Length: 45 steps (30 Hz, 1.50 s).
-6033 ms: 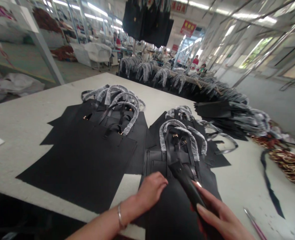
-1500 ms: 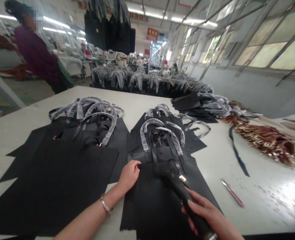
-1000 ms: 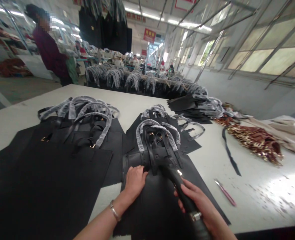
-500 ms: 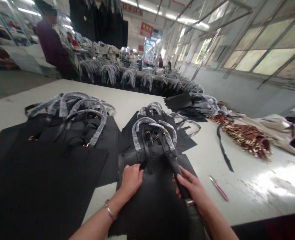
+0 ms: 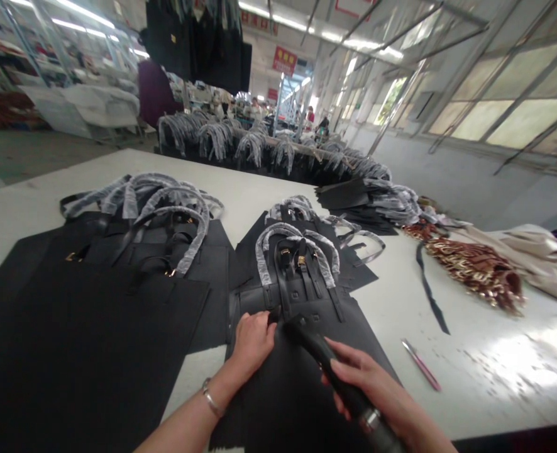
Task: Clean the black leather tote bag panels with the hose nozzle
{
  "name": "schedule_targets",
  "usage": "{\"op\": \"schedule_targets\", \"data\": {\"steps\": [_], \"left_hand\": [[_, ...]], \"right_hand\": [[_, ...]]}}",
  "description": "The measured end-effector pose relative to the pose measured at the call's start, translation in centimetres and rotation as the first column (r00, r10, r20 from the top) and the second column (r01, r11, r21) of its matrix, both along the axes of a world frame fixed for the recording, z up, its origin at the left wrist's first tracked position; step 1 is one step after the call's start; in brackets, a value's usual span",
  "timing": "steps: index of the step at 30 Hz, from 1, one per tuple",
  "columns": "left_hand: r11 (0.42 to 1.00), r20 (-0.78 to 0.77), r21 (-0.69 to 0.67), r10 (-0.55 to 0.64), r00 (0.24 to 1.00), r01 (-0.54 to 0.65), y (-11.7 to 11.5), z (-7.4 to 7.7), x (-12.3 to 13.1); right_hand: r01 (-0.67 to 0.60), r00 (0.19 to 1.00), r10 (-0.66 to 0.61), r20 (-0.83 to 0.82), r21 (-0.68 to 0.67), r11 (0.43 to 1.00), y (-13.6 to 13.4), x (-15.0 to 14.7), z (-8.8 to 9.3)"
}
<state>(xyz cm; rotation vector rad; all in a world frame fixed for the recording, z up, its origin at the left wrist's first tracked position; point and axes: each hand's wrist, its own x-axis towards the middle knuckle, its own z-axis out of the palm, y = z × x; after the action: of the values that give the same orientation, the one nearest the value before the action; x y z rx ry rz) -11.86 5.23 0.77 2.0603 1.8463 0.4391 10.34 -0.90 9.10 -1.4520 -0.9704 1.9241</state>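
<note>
The left hand (image 5: 253, 338) lies on top of a flat black bag (image 5: 302, 396). Its fingers are bent and close together. I cannot tell if they pinch the bag or just press on it. A thin bracelet (image 5: 211, 398) is on that wrist.

The right hand (image 5: 370, 390) is closed tight around a long black tool (image 5: 323, 358). The tip of the tool touches the bag, just beside the left hand's fingers.

The bag lies at the near edge of the table (image 5: 486, 377), about in the middle. Its two handles (image 5: 297, 248) are wrapped in grey and point to the far edge.

A big pile of black bags (image 5: 118, 296) lies to the left, touching it. A pink tool (image 5: 420, 373) lies on the table to the right, near the near edge. Farther right are a loose black strap (image 5: 432, 292) and a heap of brown and gold pieces (image 5: 476, 270).
</note>
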Motion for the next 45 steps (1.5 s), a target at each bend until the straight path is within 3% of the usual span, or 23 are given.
{"op": "schedule_targets", "data": {"steps": [2, 5, 9, 13, 17, 23, 27, 32, 36, 40, 42, 45], "left_hand": [[1.0, 0.005, -0.002, -0.005, 1.0, 0.005, 0.0, -0.1, 0.0], [1.0, 0.01, -0.007, 0.001, 1.0, -0.001, 0.1, -0.3, 0.0], [1.0, 0.021, -0.022, 0.015, 1.0, -0.014, 0.2, -0.5, 0.0], [0.998, 0.021, -0.043, 0.036, 0.999, -0.035, 0.3, -0.4, 0.1], [0.999, 0.001, -0.033, 0.011, 1.0, -0.011, 0.3, -0.4, 0.1], [1.0, -0.019, -0.016, -0.012, 1.0, 0.011, 0.3, -0.3, 0.1], [1.0, -0.027, -0.021, 0.004, 1.0, -0.005, 0.3, -0.1, 0.0], [1.0, -0.025, -0.021, 0.01, 1.0, -0.011, 0.4, -0.2, 0.1], [0.999, -0.008, -0.037, 0.023, 1.0, -0.023, 0.5, -0.4, 0.1], [0.998, 0.014, -0.046, 0.034, 0.999, -0.034, 0.6, -0.5, 0.0], [0.998, 0.021, -0.045, 0.042, 0.999, -0.041, 0.6, -0.5, -0.1], [0.998, 0.053, -0.053, 0.048, 0.997, -0.045, 0.8, -0.4, -0.3]], "right_hand": [[-0.005, 1.0, 0.005, 0.014, 0.024, 1.0, 1.1, -1.5, -0.3], [0.093, 0.993, -0.102, 0.058, 0.143, 0.985, 2.8, -2.4, 0.0], [0.246, 0.958, -0.278, 0.076, 0.286, 0.926, 3.3, 0.2, 1.3], [0.234, 0.956, -0.252, 0.148, 0.126, 0.964, 1.2, 4.0, 1.6], [0.227, 0.964, -0.225, 0.141, 0.003, 0.974, 0.0, 4.2, 0.2], [0.234, 0.965, -0.25, 0.084, 0.165, 0.958, 2.6, 1.2, -0.9], [0.299, 0.943, -0.324, 0.069, 0.247, 0.922, 2.5, 2.3, -0.2], [0.262, 0.96, -0.271, 0.07, 0.116, 0.958, -0.8, 4.9, -0.3], [0.238, 0.969, -0.242, 0.044, 0.088, 0.967, -0.5, 3.1, -1.4], [0.341, 0.933, -0.358, 0.018, 0.265, 0.902, 1.7, 1.2, -1.3], [0.39, 0.91, -0.415, -0.001, 0.34, 0.856, 1.8, 1.7, -0.3], [0.435, 0.877, -0.481, 0.014, 0.403, 0.805, -0.2, 4.2, 1.6]]}}
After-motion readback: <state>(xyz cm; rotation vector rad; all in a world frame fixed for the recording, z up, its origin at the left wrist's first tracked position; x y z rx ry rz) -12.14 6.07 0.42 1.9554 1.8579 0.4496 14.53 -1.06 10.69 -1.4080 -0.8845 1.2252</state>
